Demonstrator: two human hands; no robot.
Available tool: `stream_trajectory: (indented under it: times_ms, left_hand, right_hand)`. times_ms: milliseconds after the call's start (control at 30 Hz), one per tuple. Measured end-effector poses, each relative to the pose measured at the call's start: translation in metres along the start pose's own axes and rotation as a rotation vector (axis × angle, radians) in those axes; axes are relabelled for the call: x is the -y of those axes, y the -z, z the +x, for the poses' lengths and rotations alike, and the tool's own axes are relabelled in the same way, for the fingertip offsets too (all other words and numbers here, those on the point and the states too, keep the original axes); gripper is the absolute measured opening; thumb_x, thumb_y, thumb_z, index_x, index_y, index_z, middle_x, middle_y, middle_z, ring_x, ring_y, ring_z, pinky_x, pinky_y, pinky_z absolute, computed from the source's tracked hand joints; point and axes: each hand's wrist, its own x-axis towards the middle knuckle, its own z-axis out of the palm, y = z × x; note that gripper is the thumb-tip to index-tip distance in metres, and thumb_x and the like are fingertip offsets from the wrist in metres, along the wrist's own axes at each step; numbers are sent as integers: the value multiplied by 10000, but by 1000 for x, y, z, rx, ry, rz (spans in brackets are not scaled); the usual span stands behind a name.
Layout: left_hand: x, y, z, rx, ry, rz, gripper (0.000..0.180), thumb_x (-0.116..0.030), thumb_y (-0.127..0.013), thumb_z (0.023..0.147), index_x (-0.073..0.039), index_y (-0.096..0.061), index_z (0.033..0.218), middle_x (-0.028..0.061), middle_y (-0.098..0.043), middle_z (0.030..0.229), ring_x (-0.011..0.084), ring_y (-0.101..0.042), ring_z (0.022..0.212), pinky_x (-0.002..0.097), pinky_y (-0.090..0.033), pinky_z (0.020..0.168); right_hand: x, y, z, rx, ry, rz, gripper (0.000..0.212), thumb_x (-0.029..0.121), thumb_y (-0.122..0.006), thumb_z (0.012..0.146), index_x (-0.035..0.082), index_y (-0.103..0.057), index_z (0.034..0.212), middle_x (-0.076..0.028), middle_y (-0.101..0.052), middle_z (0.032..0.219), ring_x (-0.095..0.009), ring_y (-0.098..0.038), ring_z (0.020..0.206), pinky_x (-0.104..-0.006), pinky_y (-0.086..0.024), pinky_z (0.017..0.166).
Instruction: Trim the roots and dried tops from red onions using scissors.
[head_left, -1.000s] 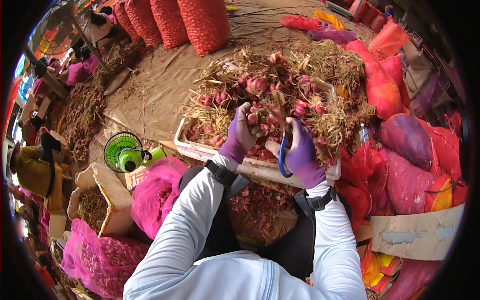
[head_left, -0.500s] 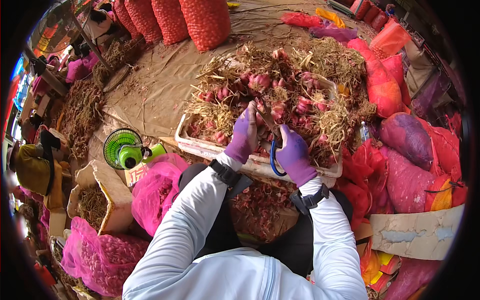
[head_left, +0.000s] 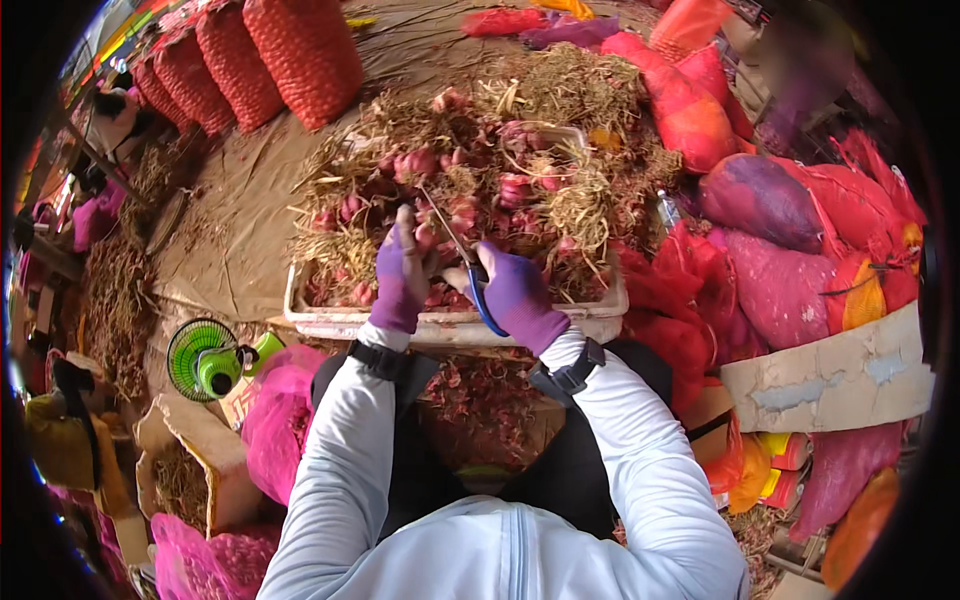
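Note:
My right hand [head_left: 517,298], in a purple glove, is closed round the blue handle of a pair of scissors [head_left: 477,295]. The long, narrow blades point up and left over the heap. Just left of the blades, my gloved left hand [head_left: 400,278] has its fingers bent together; whatever is between them is hard to make out. Both hands are above the near side of a white plastic crate [head_left: 460,328]. Reddish-pink, onion-like bulbs [head_left: 415,165] with dry, straw-coloured stalks and roots fill it and rise above its rim.
Tall red mesh sacks [head_left: 303,60] stand at far left. A small green fan [head_left: 205,362], a box of dry scraps [head_left: 190,465] and a pink mesh bag [head_left: 275,420] lie left. Red sacks [head_left: 780,270] and torn cardboard [head_left: 825,370] crowd the right. Purplish-red peelings [head_left: 480,415] lie below the crate.
The whole view has swung, so the crate and both hands appear farther left. My right hand still holds the scissors; the hands look slightly farther apart.

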Motion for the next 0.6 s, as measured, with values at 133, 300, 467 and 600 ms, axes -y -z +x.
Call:
stream_trajectory:
  times_ms: [133,300,467,600]
  left_hand:
    - [1,-24,-5,-89,-21,91,319,-429,-469,951,-131,-573,905,-53,-483,666,61,-461,540,203,-386,487]
    - [11,-14,-3,-45,-155,78,315,-401,-447,970,-117,-561,892,-43,-546,700,51,-477,502,204,-421,453]
    - [4,-34,-12,151,-59,119,220,-249,-483,974,-74,-591,1052,-35,-570,732,31,-448,536,191,-376,470]
    - [2,-31,-16,241,-94,191,183,-143,-534,945,-35,-587,1083,-17,-600,790,31,-480,564,188,-400,493]
  right_hand:
    - [-6,6,-2,70,-70,18,478,488,-675,764,50,-529,887,-196,-615,741,-393,-614,734,-476,-447,660]
    - [-15,-12,1,-41,6,-221,351,343,-724,774,52,-570,895,-156,-575,638,-324,-608,629,-416,-455,592]
    - [-31,2,12,-94,-200,716,207,102,-668,847,119,-560,1022,34,-634,904,-65,-599,715,-180,-470,585]
    - [-10,5,15,-113,-334,1033,163,114,-666,849,58,-574,971,-2,-653,784,-71,-602,656,-202,-491,587]
